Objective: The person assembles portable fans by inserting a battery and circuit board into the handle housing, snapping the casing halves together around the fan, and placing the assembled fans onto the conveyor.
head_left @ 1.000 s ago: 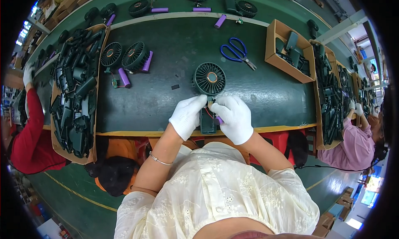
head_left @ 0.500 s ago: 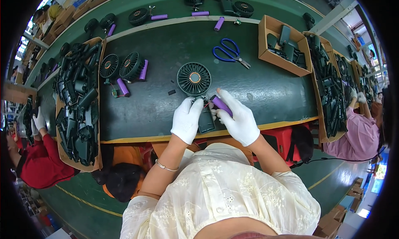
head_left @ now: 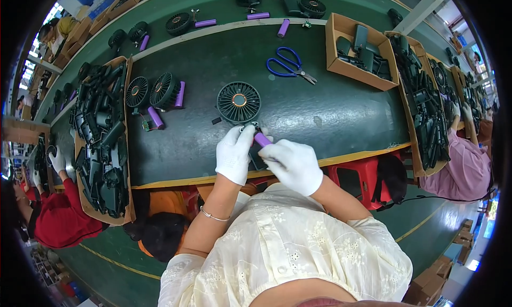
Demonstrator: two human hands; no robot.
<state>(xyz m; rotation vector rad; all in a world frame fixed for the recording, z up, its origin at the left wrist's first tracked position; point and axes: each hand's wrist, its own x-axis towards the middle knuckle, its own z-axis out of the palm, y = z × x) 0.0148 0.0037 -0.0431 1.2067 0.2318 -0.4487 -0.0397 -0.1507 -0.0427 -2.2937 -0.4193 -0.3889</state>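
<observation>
While the black fan (head_left: pixel 239 102) lies with its round grille facing up on the dark green worktop (head_left: pixel 346 120), both gloved hands meet at its lower edge. Left hand (head_left: pixel 233 155): thumb and forefinger are drawn together, pinching the fan's neck; the small parts between their tips are too small to tell. Right hand (head_left: pixel 292 165): the fingers are curled and clamped on the lower end of the purple cylinder (head_left: pixel 262 140), which slants with its upper end close to the left fingertips; contact between the two cannot be told. Handle housing (head_left: pixel 257 161): dark, partly hidden, between the hands. Small black piece (head_left: pixel 216 121): beside the fan, at its lower left. Blue-handled scissors (head_left: pixel 285 66): beyond the hands, to the right, blades apart.
</observation>
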